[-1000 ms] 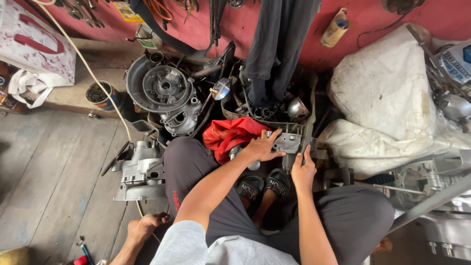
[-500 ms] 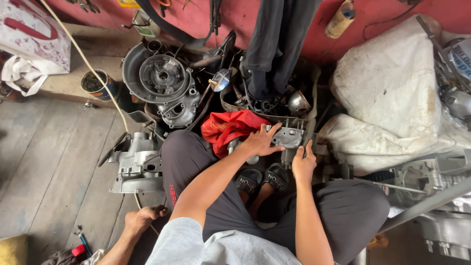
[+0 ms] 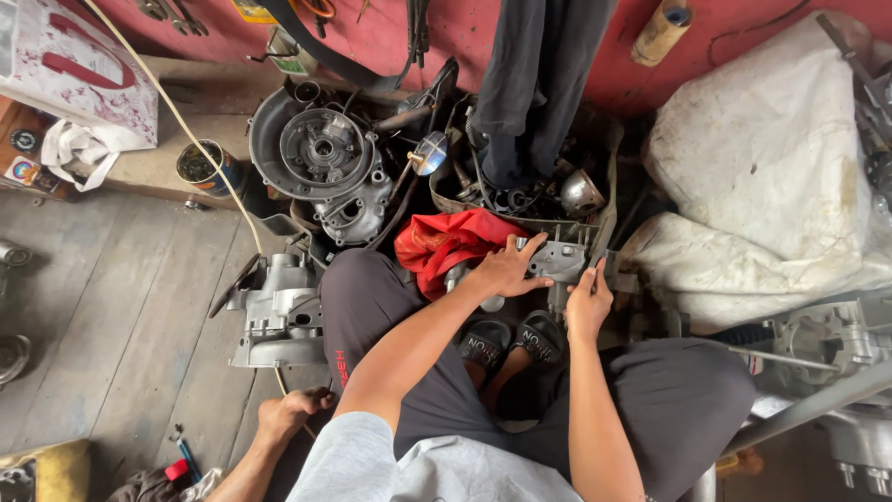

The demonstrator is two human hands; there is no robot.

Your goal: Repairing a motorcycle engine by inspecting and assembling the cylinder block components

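Left hand lies flat, fingers spread, steadying the casting by the red rag. Right hand fingers pinch a slim tool upright against it.

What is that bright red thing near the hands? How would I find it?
Start at the red wall along the top, then drop to the heap of grey engine parts below it. Right at the heap's near edge, beside the left hand, lies a crumpled red rag. It is the only soft, bright red thing among hard grey metal.
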